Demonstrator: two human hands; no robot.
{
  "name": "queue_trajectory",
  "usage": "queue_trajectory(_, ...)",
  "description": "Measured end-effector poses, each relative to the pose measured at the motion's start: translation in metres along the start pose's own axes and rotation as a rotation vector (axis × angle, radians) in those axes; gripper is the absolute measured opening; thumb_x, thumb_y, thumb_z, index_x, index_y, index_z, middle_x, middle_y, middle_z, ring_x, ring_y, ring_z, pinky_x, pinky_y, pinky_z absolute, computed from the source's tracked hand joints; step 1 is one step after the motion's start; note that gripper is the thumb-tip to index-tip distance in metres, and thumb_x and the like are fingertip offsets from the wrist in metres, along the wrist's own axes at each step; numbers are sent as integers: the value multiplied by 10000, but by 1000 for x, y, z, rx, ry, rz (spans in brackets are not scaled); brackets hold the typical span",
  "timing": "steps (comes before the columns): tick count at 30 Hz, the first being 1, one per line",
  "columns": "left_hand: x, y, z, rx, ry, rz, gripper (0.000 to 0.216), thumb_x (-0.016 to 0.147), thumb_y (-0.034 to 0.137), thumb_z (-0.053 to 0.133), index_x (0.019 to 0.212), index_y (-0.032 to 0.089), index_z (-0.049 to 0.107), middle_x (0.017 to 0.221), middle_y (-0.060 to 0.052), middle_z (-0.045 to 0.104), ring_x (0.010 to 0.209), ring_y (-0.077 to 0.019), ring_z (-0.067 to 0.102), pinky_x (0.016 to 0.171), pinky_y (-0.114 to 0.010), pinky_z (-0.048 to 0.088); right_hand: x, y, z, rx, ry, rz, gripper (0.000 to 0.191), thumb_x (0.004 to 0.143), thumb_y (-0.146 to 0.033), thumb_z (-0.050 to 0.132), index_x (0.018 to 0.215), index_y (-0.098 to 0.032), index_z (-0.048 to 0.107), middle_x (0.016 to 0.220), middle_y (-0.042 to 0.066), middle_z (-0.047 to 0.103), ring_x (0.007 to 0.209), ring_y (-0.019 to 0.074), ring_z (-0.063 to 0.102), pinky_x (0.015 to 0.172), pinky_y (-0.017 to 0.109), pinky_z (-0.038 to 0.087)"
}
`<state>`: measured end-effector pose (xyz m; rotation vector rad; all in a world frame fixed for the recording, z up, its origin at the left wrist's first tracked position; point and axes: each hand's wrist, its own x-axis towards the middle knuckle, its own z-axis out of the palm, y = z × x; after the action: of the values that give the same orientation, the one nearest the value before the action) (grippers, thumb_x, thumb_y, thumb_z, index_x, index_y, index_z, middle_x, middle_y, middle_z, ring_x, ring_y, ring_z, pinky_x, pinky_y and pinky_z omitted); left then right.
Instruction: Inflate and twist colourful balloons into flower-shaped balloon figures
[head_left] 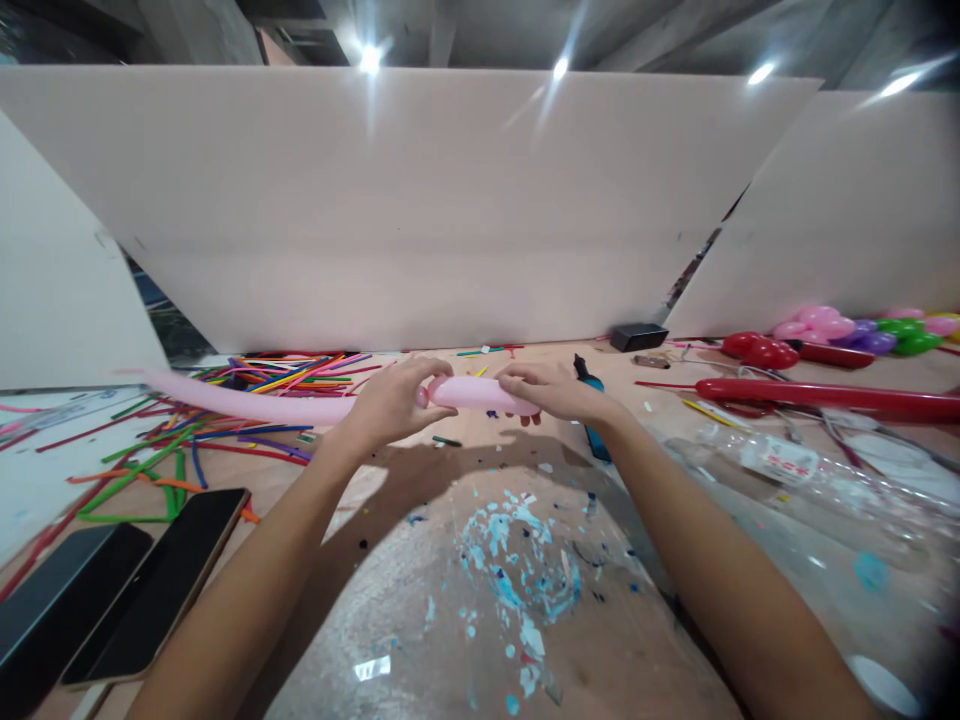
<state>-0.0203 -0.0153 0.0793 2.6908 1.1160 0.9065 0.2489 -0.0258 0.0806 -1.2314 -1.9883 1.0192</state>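
a: where is the balloon?
b: long pink balloon (247, 402), held in the air at the centre of the frame, over the table (420, 560). its thin tail points off to the left.

a: left hand?
b: left hand (394, 400) is wrapped round it, thumb and forefinger curled in at a narrow spot, just left of centre. looks like a pinch; whether it is fully twisted, cannot tell.

a: right hand?
b: right hand (551, 390) grasps the end of the short stretch, fingers over the top, some tips showing below. thumb is hidden.

a: so which step?
b: my reading: marking off a short section from the long one. balloon is blown up, and the short piece lies between the two hands.

a: what does the next move call for?
b: i'd say a firm hold at the pinch on the left, and a gentle roll from the right wrist, no squeezing. too tight a grip could burst it; too loose and the narrow spot may open up.

a: anything nearby?
b: heap of limp balloons (322, 372) left of centre, phone (161, 590) lower left, red balloon (810, 397) at the right. all well apart from the fingers.
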Motion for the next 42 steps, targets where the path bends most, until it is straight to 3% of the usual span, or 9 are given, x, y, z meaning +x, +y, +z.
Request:
queue_trajectory(6,-1,4,-7,-18,-91,-61,387,785,519,637,1026,216,656,982,-67,707,867,-227,629,761,-316,413,-2,-2,0,-224,85,-243,368,737,-372,746,1058,-223,646,1053,65,658,954,231,604,789,347,496)
queue_trajectory(11,-3,18,-3,-64,-161,89,395,751,479,687,1051,226,652,1018,-57,704,903,-226,631,780,-311,427,-5,-9,24,-342,-126,-209,468,762,-433,721,1179,-239,636,1109,77,677,950,251,625,808,365,484)
queue_trajectory(14,-4,19,-4,-81,-152,105,467,743,497,692,1127,240,627,1086,-64,691,960,-240,630,834,-327,441,-4,-14,35,-329,-118,-256,426,762,-415,718,1140,-229,654,1041,67,691,924,254,619,802,368,479)
queue_trajectory(19,-4,6,-17,104,53,-141,606,785,526,645,1305,241,520,1142,-119,663,1019,-315,615,885,-420,437,-3,-15,23,37,119,-212,429,766,-461,710,1104,-221,600,925,64,656,801,216,608,694,352,489)
queue_trajectory(23,-1,7,-11,59,286,-51,500,905,440,504,1326,173,470,1273,-159,554,1176,-294,505,1011,-440,377,-3,-16,17,417,218,-288,449,821,-501,656,1155,-251,489,947,47,614,809,184,597,724,336,489)
queue_trajectory(29,0,15,2,51,467,-97,447,883,413,547,1299,252,555,1261,-125,492,1175,-291,439,1044,-485,337,-4,-25,25,111,453,-433,394,758,-510,728,1030,-275,566,839,-4,494,745,151,483,665,288,422)
queue_trajectory(34,2,18,-1,-644,329,-167,417,891,412,471,1265,252,562,1287,-92,494,1086,-221,535,893,-373,482,-9,-29,31,-124,551,-519,400,776,-385,743,1155,-321,632,919,18,442,634,107,420,520,266,398)
queue_trajectory(37,6,26,0,-1130,300,-355,352,859,453,491,1103,211,569,1165,-70,572,908,-183,601,756,-323,516,-12,-33,36,-262,565,-661,392,820,-236,680,1188,-359,626,1041,43,442,748,130,512,569,273,494)
queue_trajectory(42,8,36,-1,-1316,700,-545,349,756,346,643,1021,251,435,886,15,589,773,-144,630,694,-280,511,-22,-49,47,-362,569,-887,599,776,-23,570,1235,-408,568,1248,52,368,1149,236,511,924,426,549)
